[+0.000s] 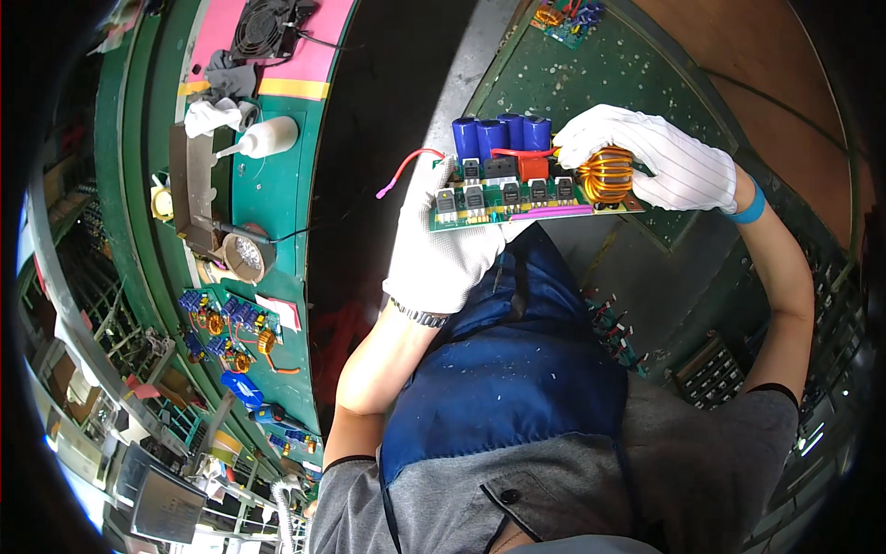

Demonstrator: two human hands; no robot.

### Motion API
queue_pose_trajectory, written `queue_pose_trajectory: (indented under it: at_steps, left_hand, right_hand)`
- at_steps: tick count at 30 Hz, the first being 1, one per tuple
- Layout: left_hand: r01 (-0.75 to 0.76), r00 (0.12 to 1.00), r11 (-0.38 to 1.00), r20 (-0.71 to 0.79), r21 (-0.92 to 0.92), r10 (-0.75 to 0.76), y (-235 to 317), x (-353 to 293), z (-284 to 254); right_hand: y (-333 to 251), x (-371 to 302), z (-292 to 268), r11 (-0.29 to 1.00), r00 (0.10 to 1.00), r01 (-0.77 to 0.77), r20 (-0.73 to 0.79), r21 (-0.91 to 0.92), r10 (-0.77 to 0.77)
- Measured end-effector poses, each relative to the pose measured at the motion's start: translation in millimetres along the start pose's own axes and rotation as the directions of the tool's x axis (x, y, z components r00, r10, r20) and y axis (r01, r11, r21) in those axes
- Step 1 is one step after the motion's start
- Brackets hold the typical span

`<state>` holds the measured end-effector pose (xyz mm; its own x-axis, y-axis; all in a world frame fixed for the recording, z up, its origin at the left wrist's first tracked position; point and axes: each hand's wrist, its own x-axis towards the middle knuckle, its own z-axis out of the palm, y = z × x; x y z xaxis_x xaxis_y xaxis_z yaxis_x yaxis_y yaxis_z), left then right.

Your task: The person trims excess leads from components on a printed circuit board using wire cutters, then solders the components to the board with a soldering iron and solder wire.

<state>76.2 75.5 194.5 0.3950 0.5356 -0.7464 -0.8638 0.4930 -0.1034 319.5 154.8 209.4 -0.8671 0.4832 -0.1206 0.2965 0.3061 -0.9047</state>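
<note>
Between my two gloved hands is a green circuit board [506, 214], held up in front of my apron. Blue capacitors [491, 138] stand along its far side, and several black transistors [510, 195] line the near edge. A copper-wound toroid coil [606, 174] sits at its right end. My left hand [441, 249], in a white glove, grips the board's left end from below. A red wire [406, 171] with a pink tip sticks out there. My right hand [646, 152], also gloved, is wrapped over the coil end; its fingertips reach toward the capacitors.
On the green bench at left are a white squeeze bottle [268, 138], a cup of small parts [245, 255], a cardboard box [189, 185] and more circuit boards [226, 323]. A black fan [266, 28] lies farther off. Another board [566, 18] rests on the green surface ahead.
</note>
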Motion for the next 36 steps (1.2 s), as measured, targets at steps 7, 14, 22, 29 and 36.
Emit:
queue_pose_trajectory:
  at_steps: [7,14,22,29,36]
  left_hand:
    - [0.092,0.993,0.992,0.066,0.084,-0.098,-7,43,6]
    - [0.189,0.981,0.918,-0.109,0.348,-0.161,6,107,-88]
    - [0.034,0.963,0.971,-0.266,0.238,0.032,37,105,-198]
    - [0.032,0.925,0.981,-0.378,0.193,0.045,52,114,-236]
    - [0.015,0.942,0.987,-0.333,0.158,0.039,51,130,-223]
  right_hand:
    - [26,-18,-11,0.992,0.996,-0.020,0.093,0.122,0.008]
    - [156,-69,14,0.871,0.803,-0.489,-0.412,-0.044,0.430]
    - [421,-49,20,0.328,0.369,-0.918,-0.789,-0.225,0.491]
    - [486,-11,32,0.185,0.252,-0.967,-0.785,-0.177,0.566]
    - [495,-5,29,0.200,0.210,-0.972,-0.831,-0.121,0.515]
